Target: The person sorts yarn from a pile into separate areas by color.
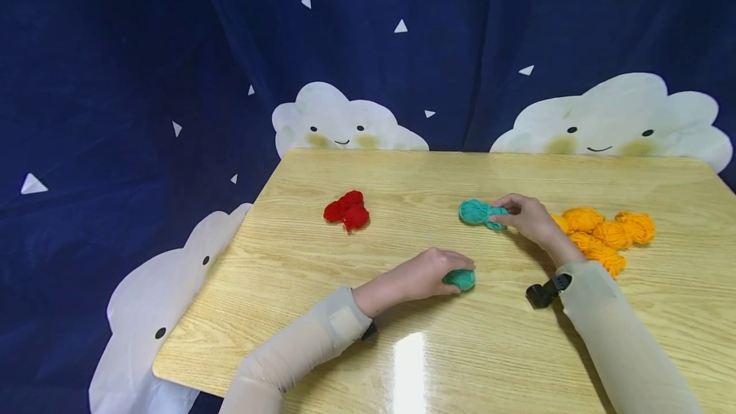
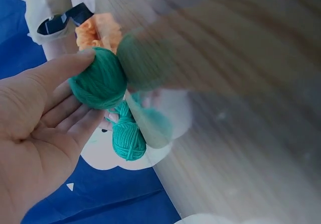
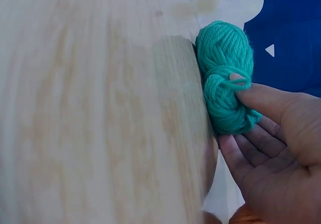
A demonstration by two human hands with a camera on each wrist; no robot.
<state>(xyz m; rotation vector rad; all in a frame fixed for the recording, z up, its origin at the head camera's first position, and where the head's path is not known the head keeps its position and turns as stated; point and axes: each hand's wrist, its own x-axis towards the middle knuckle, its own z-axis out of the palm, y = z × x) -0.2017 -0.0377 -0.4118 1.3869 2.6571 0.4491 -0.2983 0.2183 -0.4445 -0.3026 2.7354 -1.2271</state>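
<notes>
My left hand (image 1: 428,273) grips a green ball of yarn (image 2: 100,81) between thumb and fingers, low over the wooden table. In the head view part of this ball is hidden by the fingers. Farther back, my right hand (image 1: 526,216) pinches a second green ball of yarn (image 3: 228,103), thumb on one side and fingers on the other. Touching that ball on its left is a third green ball of yarn (image 1: 475,211), which lies on the table.
Several orange balls of yarn (image 1: 612,235) lie grouped to the right, partly behind my right wrist. A small cluster of red yarn balls (image 1: 347,209) sits at the left on the table (image 1: 287,254). A blue curtain (image 1: 374,56) with white clouds hangs behind the table.
</notes>
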